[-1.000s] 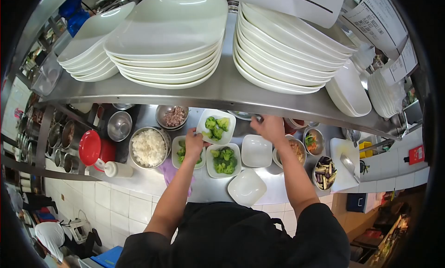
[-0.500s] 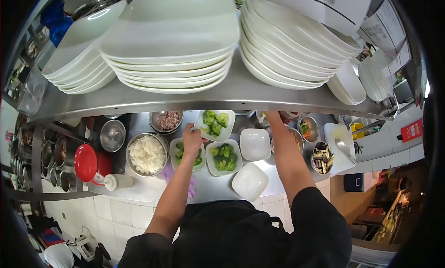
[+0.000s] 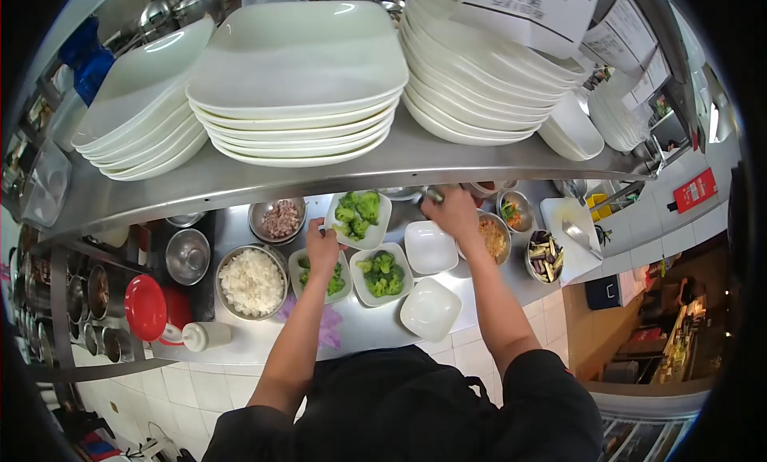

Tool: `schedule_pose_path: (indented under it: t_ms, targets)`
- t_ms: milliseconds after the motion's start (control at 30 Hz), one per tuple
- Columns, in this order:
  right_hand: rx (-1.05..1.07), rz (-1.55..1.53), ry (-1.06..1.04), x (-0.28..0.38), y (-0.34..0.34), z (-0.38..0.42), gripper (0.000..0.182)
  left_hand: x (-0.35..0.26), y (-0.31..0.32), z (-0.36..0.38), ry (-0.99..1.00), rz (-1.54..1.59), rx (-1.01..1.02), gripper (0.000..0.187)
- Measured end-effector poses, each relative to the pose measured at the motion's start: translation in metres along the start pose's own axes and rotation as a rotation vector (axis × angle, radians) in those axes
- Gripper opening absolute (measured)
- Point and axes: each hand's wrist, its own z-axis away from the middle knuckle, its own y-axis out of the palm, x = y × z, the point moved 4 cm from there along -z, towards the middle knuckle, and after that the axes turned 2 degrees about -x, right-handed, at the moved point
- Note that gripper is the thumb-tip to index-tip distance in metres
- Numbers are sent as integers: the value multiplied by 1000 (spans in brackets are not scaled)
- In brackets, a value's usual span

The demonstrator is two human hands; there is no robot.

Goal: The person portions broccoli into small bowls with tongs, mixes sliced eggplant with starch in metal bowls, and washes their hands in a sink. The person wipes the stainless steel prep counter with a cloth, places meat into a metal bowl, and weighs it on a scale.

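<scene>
Head view: my left hand (image 3: 322, 248) pinches the left rim of a bowl (image 3: 384, 226), squarish, glossy and white, heaped with knobbly broccoli (image 3: 357, 214); thumb and fingers stand close together across the edge. Right of the bowl, well apart, my right hand (image 3: 452, 216) curls its fingers inward near the steel shelf (image 3: 423, 158); I cannot tell whether they pinch anything. Left of the bowl and nearer me, grainy rice (image 3: 252, 282) fills a round metal pot (image 3: 272, 253).
</scene>
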Motion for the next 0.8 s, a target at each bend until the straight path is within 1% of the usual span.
schedule_pose_path:
  t_ms: [67, 100, 167, 200, 267, 300, 367, 400, 467, 500, 567, 667, 767, 800]
  targets:
    - [-251, 110, -47, -30, 8, -31, 33, 13, 1, -3, 9, 16, -66, 30]
    - [-256, 104, -54, -40, 13, -40, 33, 16, 3, -2, 18, 16, -72, 30]
    - [-155, 258, -42, -53, 25, -55, 30, 22, 6, 0, -35, 35, -83, 29]
    - [-155, 251, -52, -52, 21, -55, 30, 21, 8, 2, -30, 34, -95, 29]
    - [-142, 174, -5, -56, 17, -47, 35, 25, 10, 8, -64, 128, -121, 28]
    - [-137, 166, -17, -50, 7, -39, 35, 27, 10, 7, -61, 127, -136, 28]
    - [-72, -26, -46, -33, -15, -8, 35, 37, 8, 8, -41, 125, -137, 28]
    - [-65, -35, -56, -25, -21, 6, 35, 38, 7, 10, -39, 122, -152, 28]
    - [66, -58, -257, -3, -18, 32, 34, 35, 10, 11, -67, 133, -133, 29]
    - [64, -66, -258, 2, -11, 41, 34, 32, 12, 12, -64, 127, -137, 29]
    - [92, -68, -351, 9, 2, 54, 33, 24, 16, 18, -40, 150, -141, 29]
    - [64, -152, -375, 4, -13, 53, 32, 17, 18, 24, -65, 164, -146, 31]
    - [69, -91, -321, 6, -17, 34, 34, 25, 12, 27, -51, 170, -144, 29]
    - [54, -86, -322, 5, -4, 26, 34, 25, 12, 28, -50, 164, -138, 29]
